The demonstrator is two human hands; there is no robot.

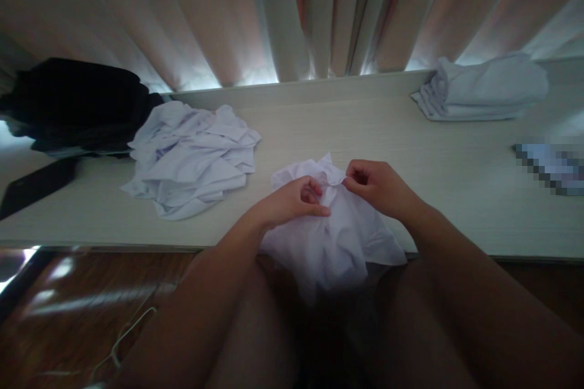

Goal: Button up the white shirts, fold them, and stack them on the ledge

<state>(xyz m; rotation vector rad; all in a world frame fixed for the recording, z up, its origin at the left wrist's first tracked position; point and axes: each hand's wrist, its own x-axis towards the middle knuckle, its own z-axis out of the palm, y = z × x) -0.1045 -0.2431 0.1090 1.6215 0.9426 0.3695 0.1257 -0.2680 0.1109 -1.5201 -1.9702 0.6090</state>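
Note:
A crumpled white shirt (337,237) lies in front of me, partly on the table and partly hanging over its front edge towards my lap. My right hand (376,185) is closed in a pinch on the shirt's upper edge, which looks like the collar. On the other side of that edge, my left hand (298,200) rests against the fabric. Its fingers are curled and its thumb stands apart from them, with a gap between. The lower part of the shirt fades into shadow between my legs.
A heap of crumpled white clothes (196,155) lies to the left, beside a black folded pile (82,103) and a flat dark object (39,185). Folded white cloth (488,88) sits at the back right, near a blurred-out item (554,167). Curtains (219,12) hang behind the table (337,121).

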